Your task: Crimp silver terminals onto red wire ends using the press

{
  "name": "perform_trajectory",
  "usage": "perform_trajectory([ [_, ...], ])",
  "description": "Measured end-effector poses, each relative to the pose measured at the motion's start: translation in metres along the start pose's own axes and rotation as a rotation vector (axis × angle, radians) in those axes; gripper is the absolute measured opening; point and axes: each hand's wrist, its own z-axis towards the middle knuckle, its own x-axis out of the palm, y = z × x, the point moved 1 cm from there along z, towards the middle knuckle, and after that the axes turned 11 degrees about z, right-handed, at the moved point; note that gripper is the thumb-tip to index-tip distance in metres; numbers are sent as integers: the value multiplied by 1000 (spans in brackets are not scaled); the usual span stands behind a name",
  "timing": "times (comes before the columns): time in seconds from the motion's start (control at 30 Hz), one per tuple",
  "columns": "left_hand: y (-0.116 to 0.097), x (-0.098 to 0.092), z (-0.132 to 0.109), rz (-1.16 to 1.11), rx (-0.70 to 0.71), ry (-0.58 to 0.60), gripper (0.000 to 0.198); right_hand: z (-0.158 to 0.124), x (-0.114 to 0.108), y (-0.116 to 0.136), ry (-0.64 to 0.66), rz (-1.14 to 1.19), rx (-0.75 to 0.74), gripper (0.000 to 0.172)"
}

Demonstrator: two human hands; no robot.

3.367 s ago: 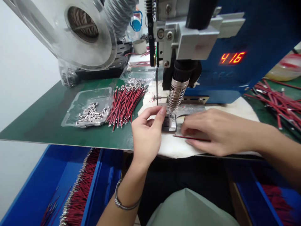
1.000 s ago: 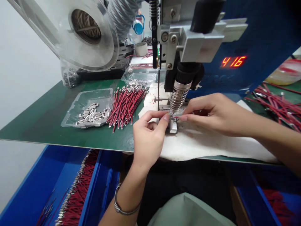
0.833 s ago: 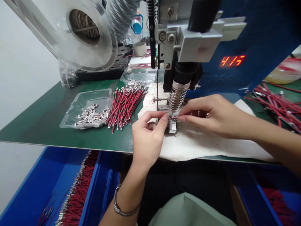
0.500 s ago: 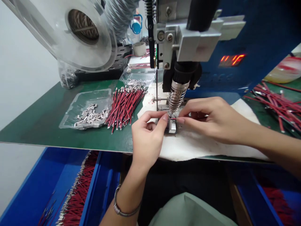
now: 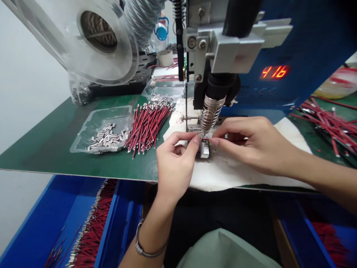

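Note:
Under the spring-wrapped soldering head (image 5: 209, 113), both of my hands meet at a small metal fixture (image 5: 205, 150). My left hand (image 5: 176, 163) is closed in a pinch at the fixture's left side; what sits between thumb and forefinger is hidden. From the right, my right hand (image 5: 253, 145) pinches a short red wire (image 5: 205, 139) between thumb and forefinger. The wire's end lies over the fixture, close below the tip of the head. A white cloth (image 5: 223, 175) is spread beneath the hands.
Left of my hands lie a pile of red wires (image 5: 149, 126) with metal ends and a clear tray (image 5: 83, 130) of metal terminals (image 5: 107, 137). More wires (image 5: 331, 123) lie at right. The blue machine (image 5: 251, 93) stands behind; blue bins (image 5: 69, 193) sit below the table edge.
My right hand has shifted very slightly, still holding the red wire. My left hand stays nearly in place. The machine's red display now reads 416; it was blurred before.

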Motion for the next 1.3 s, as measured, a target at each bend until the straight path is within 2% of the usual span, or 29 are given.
perform_trajectory([
  [0.43, 1, -1, -2, 4, -2, -2, 21, 0, 3, 1, -8, -37, 6, 23],
  [0.97, 1, 0, -2, -3, -14, 0, 20, -5, 6, 1, -81, -45, -18, 22],
  [1.3, 0, 0, -2, 3, -14, -4, 19, -2, 5, 1, -73, -6, 28, 22],
])
